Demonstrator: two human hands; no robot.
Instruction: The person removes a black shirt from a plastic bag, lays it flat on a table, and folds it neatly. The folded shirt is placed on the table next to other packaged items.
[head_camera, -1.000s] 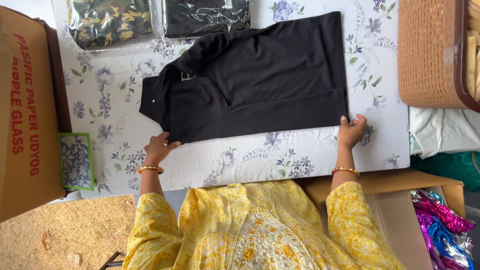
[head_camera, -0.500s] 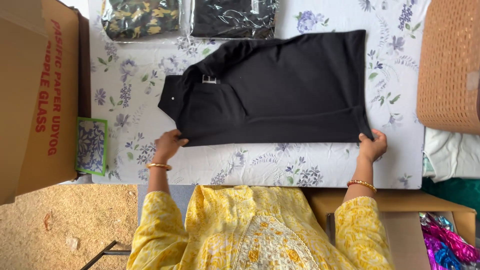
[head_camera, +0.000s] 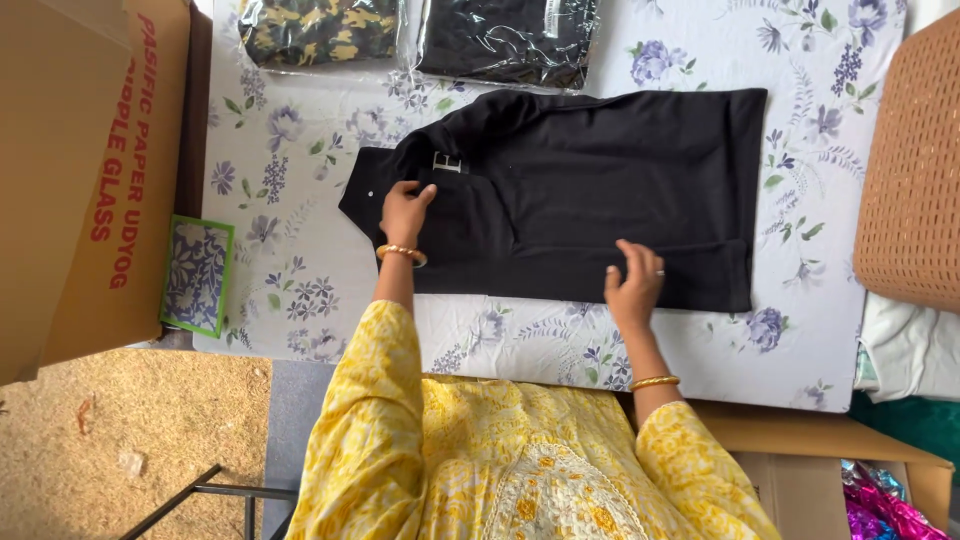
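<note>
Black polo shirt (head_camera: 590, 190) lies flat mid-table on the floral cloth (head_camera: 300, 150), long axis running parallel to the near table edge, collar toward the left edge, hem toward the right edge by the wicker basket (head_camera: 915, 170). Near side looks already folded in over the body. Left hand (head_camera: 405, 212) flat, fingers loosely spread, pressing the collar/placket area; right hand (head_camera: 633, 285) open, fingertips on the near folded edge; neither is gripping. To do it well, I'd say: keep the collar pinned, smooth the fold outward toward the hem, and keep that edge straight and parallel to the table edge. Two bagged garments (head_camera: 420, 35) sit at the far edge.
</note>
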